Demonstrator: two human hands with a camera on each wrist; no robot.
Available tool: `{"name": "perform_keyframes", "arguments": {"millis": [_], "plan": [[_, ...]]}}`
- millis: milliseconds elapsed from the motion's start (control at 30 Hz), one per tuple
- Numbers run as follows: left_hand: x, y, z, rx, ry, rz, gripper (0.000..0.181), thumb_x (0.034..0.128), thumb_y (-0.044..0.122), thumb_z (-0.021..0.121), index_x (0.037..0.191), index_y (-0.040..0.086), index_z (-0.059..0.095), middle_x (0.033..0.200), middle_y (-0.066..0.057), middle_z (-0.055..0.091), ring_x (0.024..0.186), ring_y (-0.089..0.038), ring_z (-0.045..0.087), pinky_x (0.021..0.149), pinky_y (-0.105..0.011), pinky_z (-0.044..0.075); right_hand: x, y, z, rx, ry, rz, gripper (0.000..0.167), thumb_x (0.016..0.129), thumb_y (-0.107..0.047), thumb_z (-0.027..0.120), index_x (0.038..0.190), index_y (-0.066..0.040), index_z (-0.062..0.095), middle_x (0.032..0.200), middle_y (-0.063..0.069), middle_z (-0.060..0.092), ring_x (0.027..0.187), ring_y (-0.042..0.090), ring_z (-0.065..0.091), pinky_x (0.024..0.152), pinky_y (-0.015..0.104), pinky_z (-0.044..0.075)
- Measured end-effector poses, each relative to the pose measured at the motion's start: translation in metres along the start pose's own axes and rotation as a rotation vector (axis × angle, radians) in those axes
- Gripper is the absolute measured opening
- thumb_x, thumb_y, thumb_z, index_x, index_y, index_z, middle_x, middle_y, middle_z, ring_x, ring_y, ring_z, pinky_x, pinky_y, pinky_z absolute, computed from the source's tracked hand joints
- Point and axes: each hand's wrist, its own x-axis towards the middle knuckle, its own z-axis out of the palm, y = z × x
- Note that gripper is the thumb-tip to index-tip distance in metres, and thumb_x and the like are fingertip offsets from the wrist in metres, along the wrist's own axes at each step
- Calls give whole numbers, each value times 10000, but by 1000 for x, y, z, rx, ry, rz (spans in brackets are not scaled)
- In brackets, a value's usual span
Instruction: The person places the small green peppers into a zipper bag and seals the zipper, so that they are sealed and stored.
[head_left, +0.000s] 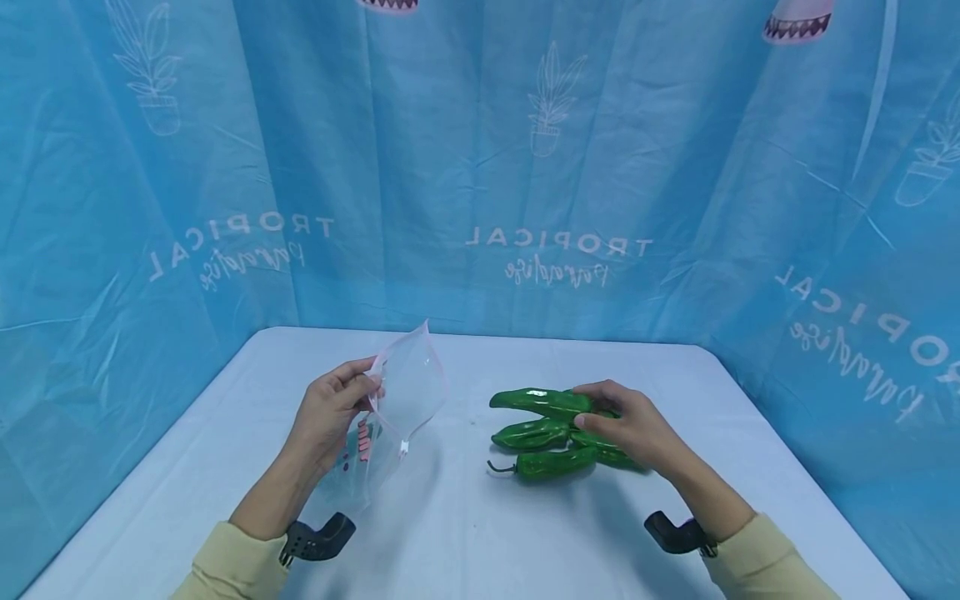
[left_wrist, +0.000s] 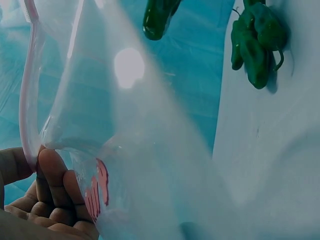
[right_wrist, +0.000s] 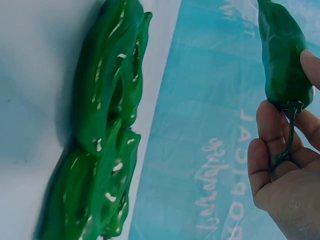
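My left hand (head_left: 327, 410) pinches the pink-edged rim of a clear zip bag (head_left: 410, 385) between thumb and fingers. The bag's mouth gapes toward the right, and its lower part carries a red and green print. My right hand (head_left: 630, 423) grips a green pepper (head_left: 534, 401) by its stem end, tip pointing left. In the right wrist view this pepper (right_wrist: 285, 55) is raised off the table, its stem running down along the fingers. Below it lie several more green peppers (head_left: 555, 463) in a heap, also visible in the left wrist view as a cluster (left_wrist: 256, 47).
A white-covered table (head_left: 465, 542) bears everything. Blue printed curtains (head_left: 450, 167) hang behind it and along both sides. Each wrist wears a black camera mount, such as the left mount (head_left: 321, 540).
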Motion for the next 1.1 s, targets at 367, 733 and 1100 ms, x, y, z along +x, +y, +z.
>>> {"name": "perform_keyframes", "arguments": {"millis": [367,733,1100], "plan": [[2,1,2,1,-8,-7,440,943,266,566,1323,56,501,817,140,636,812,-85,566,849,-240,443,17,-20,9,3,-11,-34,458,846,-375,680,1251,-185,586,1156,46,639,1030,205,600,822,345,519],[1,0,2,5,-1,-13,444,939,273,571,1323,60,504,797,138,635,795,-86,561,854,-263,433,37,-41,20,19,-51,-80,461,842,-388,681,1257,-215,577,1131,0,624,1006,170,595,797,312,516],[1,-1,2,8,5,-18,441,942,276,567,1329,73,503,810,140,634,811,-92,564,883,-301,402,50,-59,30,18,-87,-97,449,854,-370,673,1265,-218,574,1203,-14,597,1049,163,593,867,372,506]]}}
